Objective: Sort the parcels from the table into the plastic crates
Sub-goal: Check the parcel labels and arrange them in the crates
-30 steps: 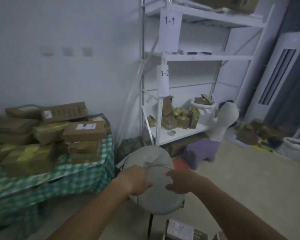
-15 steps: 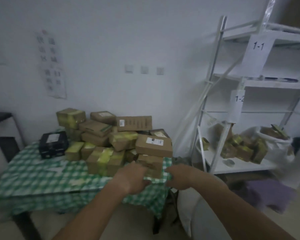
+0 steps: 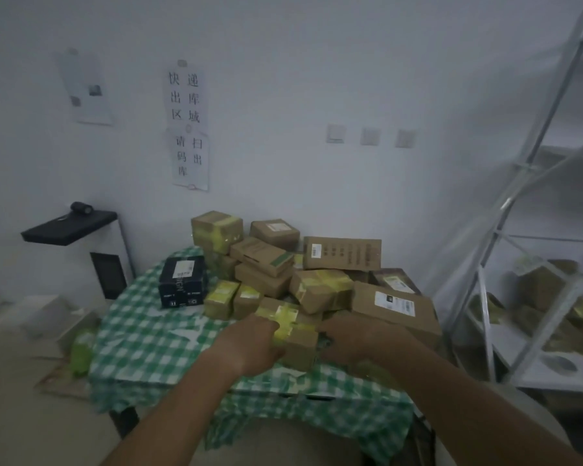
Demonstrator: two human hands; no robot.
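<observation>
A heap of brown cardboard parcels (image 3: 320,264), many bound with yellow tape, lies on a table with a green-and-white checked cloth (image 3: 155,334). At the near edge of the heap sits a small yellow-taped parcel (image 3: 298,334). My left hand (image 3: 249,341) grips its left side and my right hand (image 3: 360,338) grips its right side, the fingertips hidden behind the box. A black box (image 3: 181,280) stands at the heap's left. No plastic crate is in view.
A white metal rack (image 3: 519,230) with more parcels on its low shelf stands at the right. A black stand (image 3: 69,227) is against the wall at left, with a green bottle (image 3: 81,348) on the floor. A grey round seat (image 3: 283,442) is below my arms.
My view has swung left from the rack and grey seat to the table. Both hands left the seat and closed in on the yellow-taped parcel at the front of the heap.
</observation>
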